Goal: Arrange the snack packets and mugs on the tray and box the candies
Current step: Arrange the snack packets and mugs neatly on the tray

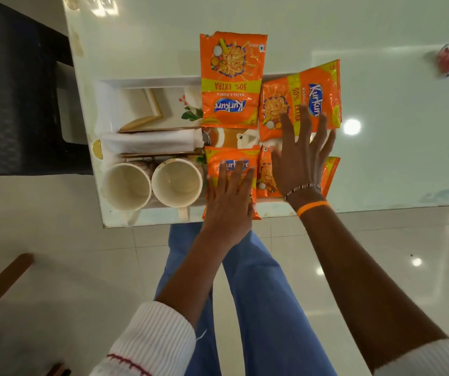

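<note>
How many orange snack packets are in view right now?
4, perhaps more hidden: far orange snack packet, tilted packet far right, near packet under the left hand, and one partly under the right hand.

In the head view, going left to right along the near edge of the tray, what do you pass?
Left mug → right mug → left hand flat on a snack packet → right hand spread over more packets.
</note>
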A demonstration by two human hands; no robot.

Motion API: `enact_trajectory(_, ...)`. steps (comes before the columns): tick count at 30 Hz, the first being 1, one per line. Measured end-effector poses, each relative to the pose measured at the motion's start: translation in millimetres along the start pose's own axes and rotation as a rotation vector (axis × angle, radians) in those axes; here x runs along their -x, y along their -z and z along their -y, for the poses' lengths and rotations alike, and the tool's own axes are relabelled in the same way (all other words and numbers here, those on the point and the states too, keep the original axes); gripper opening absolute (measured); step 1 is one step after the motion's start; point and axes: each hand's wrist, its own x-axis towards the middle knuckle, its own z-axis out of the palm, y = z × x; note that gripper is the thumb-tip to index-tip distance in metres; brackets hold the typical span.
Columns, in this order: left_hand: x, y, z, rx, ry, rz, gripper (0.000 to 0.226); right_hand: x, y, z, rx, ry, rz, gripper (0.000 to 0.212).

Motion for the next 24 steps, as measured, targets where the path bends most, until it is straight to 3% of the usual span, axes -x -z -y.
enact_trajectory(8, -3, -9, -2, 0.028, 0.065, 0.035, 0.068, 56, -21, -10, 0.063, 0.023, 0.194, 0.060)
enact_trajectory(21, -8, -6, -5, 0.019, 0.082, 0.006, 0.068, 39, -9, -15, 0.041, 0.169, 0.041, 0.051)
enact_trajectory(24, 3, 4, -9, 0.130, 0.044, -0.116, 0.060, 59, -3, -8, -0.057, 0.112, -0.075, 0.042)
